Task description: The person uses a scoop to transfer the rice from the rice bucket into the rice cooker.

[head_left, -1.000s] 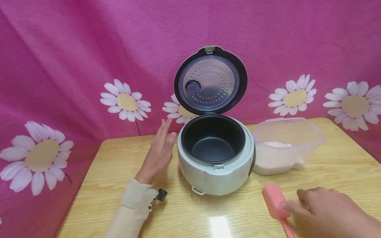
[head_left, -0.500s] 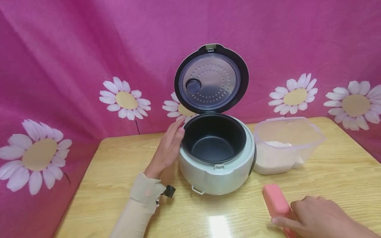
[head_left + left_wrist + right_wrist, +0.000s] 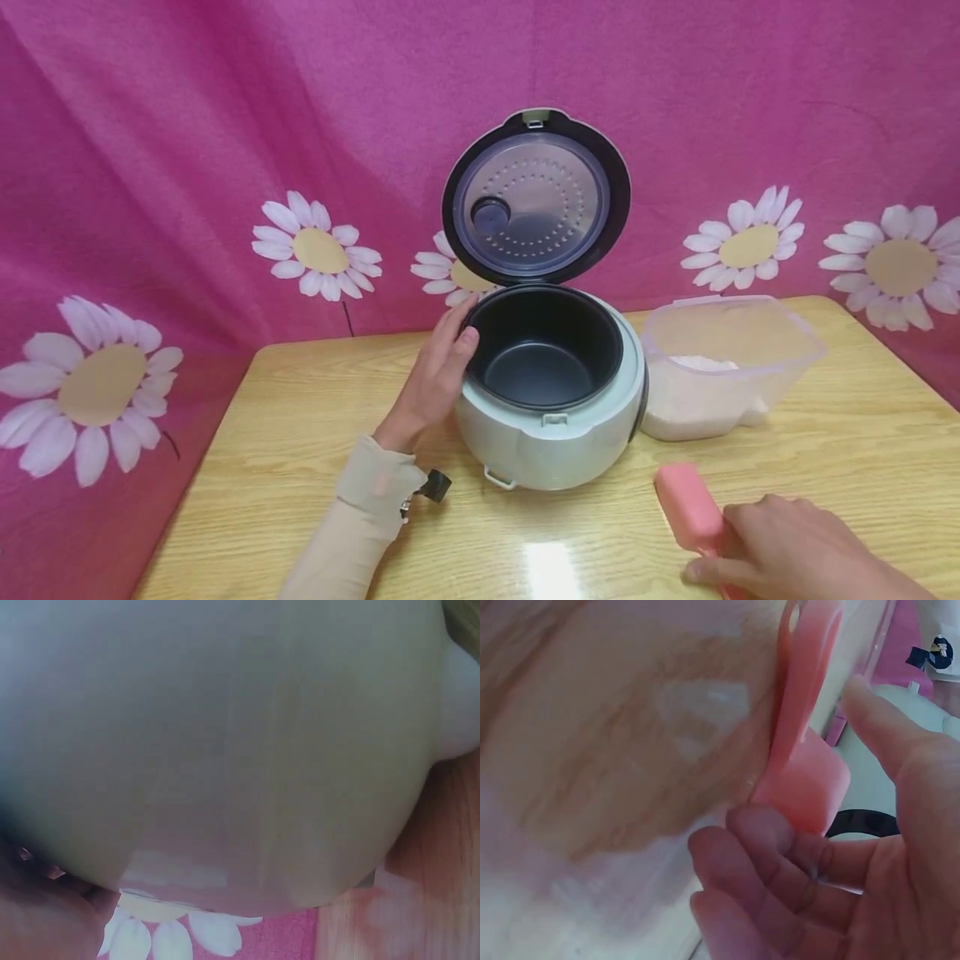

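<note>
A pale rice cooker stands in the middle of the table with its lid raised and its dark inner pot bare inside. My left hand rests along the cooker's left side, fingers fairly straight by the rim; the cooker's wall fills the left wrist view. A pink scoop lies upside down at the front right. My right hand is around its handle, thumb on one side and bent fingers on the other. In the right wrist view the thumb stands apart from the handle.
A clear plastic container holding white grains or powder stands right of the cooker. Behind the wooden table hangs a pink cloth with large daisies.
My left hand has moved right, from beside the cooker onto its side and rim. My right hand has moved back and left, from beside the scoop's head to its handle.
</note>
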A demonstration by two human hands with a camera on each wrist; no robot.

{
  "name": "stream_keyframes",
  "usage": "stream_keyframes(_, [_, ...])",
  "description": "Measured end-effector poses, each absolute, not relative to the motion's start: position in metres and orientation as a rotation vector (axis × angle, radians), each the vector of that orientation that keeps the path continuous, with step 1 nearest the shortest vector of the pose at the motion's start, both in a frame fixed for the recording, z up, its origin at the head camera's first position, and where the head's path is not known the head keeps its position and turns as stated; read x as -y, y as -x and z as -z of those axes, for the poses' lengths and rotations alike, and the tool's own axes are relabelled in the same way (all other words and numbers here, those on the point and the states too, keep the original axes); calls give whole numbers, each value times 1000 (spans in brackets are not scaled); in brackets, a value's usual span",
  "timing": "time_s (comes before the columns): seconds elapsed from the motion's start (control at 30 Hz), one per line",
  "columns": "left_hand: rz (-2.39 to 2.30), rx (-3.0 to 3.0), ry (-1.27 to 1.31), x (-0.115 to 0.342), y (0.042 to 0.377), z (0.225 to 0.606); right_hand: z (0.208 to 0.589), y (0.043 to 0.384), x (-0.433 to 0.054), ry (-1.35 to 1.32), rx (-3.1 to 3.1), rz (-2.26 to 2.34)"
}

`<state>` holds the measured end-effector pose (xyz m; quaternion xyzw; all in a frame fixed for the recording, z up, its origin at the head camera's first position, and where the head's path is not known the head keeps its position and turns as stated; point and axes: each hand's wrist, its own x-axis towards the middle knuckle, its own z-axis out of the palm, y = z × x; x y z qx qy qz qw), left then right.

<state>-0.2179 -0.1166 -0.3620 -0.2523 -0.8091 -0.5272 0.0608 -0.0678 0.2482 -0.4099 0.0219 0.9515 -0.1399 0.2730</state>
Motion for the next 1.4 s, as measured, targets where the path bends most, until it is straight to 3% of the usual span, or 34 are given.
stream_keyframes(0.57, [1428,2500,578,115,202,369,427,69,-252,-110,-2530,496])
stream_keyframes(1.4, [1212,2565,657,131,214,356,419,81,-254,-63,-2554,463])
